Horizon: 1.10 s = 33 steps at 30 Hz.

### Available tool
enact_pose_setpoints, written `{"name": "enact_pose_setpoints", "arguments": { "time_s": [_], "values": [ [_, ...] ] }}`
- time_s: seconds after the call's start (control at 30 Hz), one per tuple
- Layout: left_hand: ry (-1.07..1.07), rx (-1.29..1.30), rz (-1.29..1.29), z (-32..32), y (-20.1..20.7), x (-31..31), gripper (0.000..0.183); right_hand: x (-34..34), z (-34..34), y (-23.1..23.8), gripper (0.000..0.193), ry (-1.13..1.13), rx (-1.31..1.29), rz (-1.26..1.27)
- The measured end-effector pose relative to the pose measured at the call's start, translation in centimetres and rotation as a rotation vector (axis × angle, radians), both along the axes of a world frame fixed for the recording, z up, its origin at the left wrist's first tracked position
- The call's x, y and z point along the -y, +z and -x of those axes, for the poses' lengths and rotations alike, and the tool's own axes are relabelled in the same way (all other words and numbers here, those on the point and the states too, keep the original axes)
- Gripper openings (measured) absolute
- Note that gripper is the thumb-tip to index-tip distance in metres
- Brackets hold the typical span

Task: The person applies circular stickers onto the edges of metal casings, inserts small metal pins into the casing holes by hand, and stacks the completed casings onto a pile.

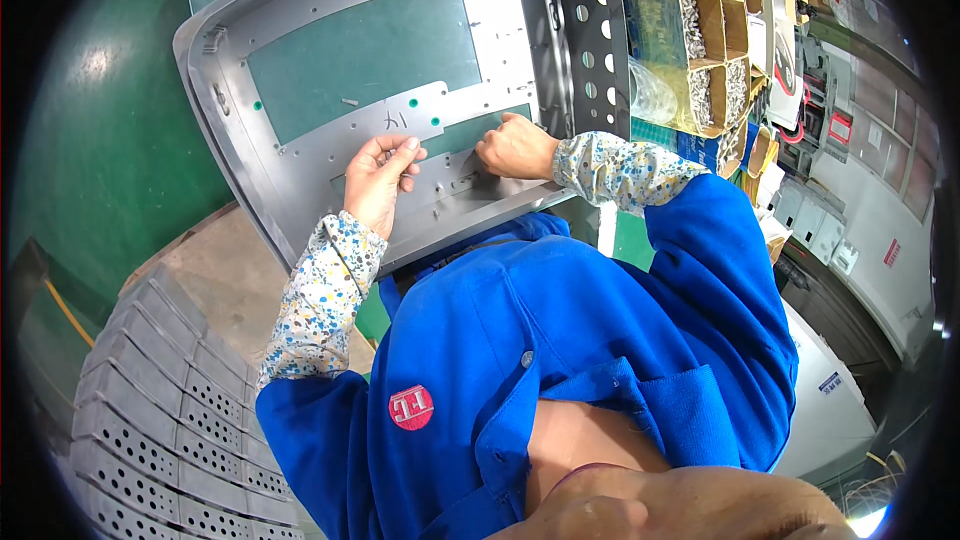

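A grey sheet-metal housing [330,125] with rectangular cut-outs, small studs and green dots lies open in front of me. Over its near left part is my left hand [378,180], thumb pressed against curled fingers; whatever they may hold is too small to make out. My right hand [518,148] is by the narrow cut-out on the near right, fingers bent together and fingertips hidden from view. Small pins stand on the metal between and below my hands. A loose small pin [349,102] lies on the green surface seen through the large cut-out.
Cardboard compartments [708,15] full of small metal fasteners stand to the right, beside a clear plastic bag [652,90]. The housing's right wall [590,50] has a row of round holes. Stacked grey perforated metal parts [170,420] sit at lower left, near the green floor [110,150].
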State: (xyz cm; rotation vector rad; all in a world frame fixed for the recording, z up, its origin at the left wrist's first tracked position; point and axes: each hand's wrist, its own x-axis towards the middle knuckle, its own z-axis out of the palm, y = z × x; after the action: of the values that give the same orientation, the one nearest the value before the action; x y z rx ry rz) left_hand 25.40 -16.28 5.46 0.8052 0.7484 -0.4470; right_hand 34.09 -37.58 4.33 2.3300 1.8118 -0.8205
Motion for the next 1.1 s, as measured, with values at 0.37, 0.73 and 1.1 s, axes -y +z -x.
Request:
{"name": "enact_pose_setpoints", "arguments": {
  "time_s": [0.37, 0.73, 1.1],
  "values": [
    [0.421, 0.019, 0.039, 0.3, 4.3, -2.0, 0.015, -12.4, -3.4, -1.7, 0.02, -0.387, -0.044, -0.504],
    [0.49, 0.056, -0.149, 5.1, 4.9, -4.3, 0.022, -8.5, -1.4, -1.4, 0.008, -0.217, -0.804, -0.342],
    [0.143, 0.016, -0.31, 4.4, 3.7, -3.1, 0.018, -6.1, 1.0, -2.5, 0.017, -0.214, -1.066, -0.027]
  ]
}}
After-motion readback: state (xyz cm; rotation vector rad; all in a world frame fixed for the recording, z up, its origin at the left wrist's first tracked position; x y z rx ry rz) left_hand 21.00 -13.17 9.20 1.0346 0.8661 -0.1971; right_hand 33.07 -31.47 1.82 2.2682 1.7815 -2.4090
